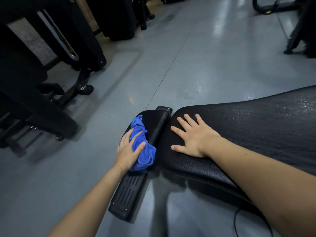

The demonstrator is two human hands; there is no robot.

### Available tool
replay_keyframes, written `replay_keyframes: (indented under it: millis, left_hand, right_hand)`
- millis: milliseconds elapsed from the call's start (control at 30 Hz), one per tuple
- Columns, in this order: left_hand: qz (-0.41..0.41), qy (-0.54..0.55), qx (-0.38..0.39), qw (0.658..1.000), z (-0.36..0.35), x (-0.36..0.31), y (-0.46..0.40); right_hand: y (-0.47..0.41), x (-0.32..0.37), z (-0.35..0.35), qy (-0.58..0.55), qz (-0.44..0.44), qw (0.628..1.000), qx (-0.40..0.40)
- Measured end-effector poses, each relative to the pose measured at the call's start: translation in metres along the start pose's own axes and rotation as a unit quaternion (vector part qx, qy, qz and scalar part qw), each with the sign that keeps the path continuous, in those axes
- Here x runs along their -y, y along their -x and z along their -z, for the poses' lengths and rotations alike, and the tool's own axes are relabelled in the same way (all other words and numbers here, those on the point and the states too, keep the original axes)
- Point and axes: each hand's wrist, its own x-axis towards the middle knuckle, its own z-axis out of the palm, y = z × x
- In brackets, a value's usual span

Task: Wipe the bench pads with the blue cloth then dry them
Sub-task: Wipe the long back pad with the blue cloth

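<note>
Down at the near end of the bench, the left hand (129,149) presses a bunched blue cloth (142,147) onto the small pad (154,124). Its fingers lie over the cloth and curl into the folds, so it grips the cloth as well as pushing it down. The cloth sits on the near part of that pad, crumpled into a lump, with one end trailing up along the pad's left edge.

Just right of it, across a narrow gap, lies the long pad (248,127). The right hand (193,139) rests flat on its near end, palm down, fingers straight and spread, holding nothing. Small bright specks show on the far part of the long pad, toward the right edge; they may be droplets, though the view there is too dim and grainy to be sure.

Below the small pad a black slotted plate (129,194) runs toward the camera, and the cloth's lower edge overlaps its top. A thin black cable (236,224) curves on the floor (171,57) under the right forearm. The floor is grey and glossy, with a seam line running away from the bench.

At upper left stands a dark gym machine (42,57) with black feet on the floor, well apart from the bench. More dark frames show along the top edge and at the upper right corner.
</note>
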Motion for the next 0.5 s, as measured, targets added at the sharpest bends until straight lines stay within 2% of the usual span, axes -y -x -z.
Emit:
replay_keyframes:
  millis: [133, 333, 500]
  left_hand:
    - [-0.010, -0.049, 0.006, 0.999, -0.006, -0.012, 0.003]
    - [-0.031, -0.106, 0.066, 0.992, -0.021, -0.050, -0.051]
    - [-0.060, -0.093, 0.101, 0.989, -0.026, -0.063, -0.096]
  right_hand:
    - [0.000, 0.000, -0.001, -0.003, -0.001, 1.000, -0.003]
    - [-0.002, 0.000, -0.002, -0.006, 0.000, 1.000, -0.007]
    - [-0.003, -0.002, -0.004, -0.010, 0.005, 1.000, -0.006]
